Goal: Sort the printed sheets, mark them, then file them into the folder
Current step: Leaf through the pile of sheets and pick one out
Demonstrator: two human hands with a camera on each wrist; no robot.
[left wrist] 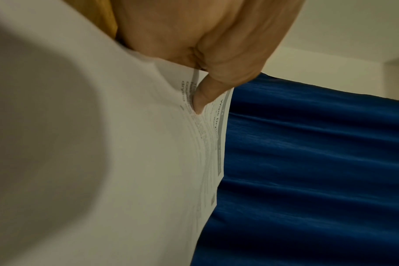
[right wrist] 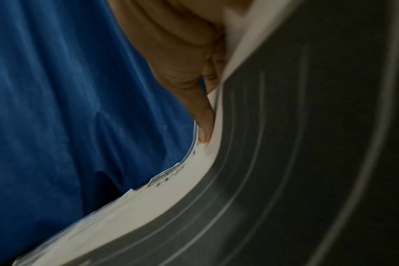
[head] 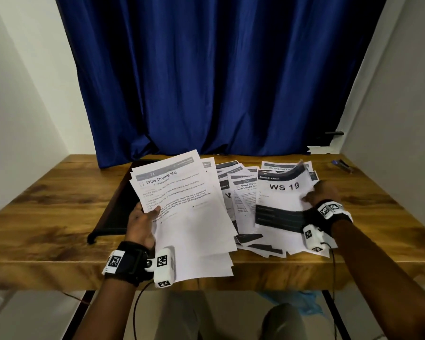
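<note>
My left hand [head: 142,222] holds a stack of printed sheets [head: 182,209] above the table's front edge; the top one reads "Wipe Drying Mat". In the left wrist view its thumb [left wrist: 205,95] presses on that top sheet [left wrist: 148,144]. My right hand [head: 320,192] pinches the right edge of a sheet headed "WS 19" [head: 280,200], lifted off a loose spread of printed sheets [head: 241,192]. The right wrist view shows the thumb [right wrist: 203,122] on this curled sheet [right wrist: 194,180] with its dark printed bands. A dark folder [head: 118,204] lies flat under the left stack, mostly hidden.
The wooden table [head: 47,217] stands against a blue curtain [head: 206,82]. A pen [head: 342,165] lies at the far right corner of the table. White walls close in on both sides. My knees show below the table's front edge.
</note>
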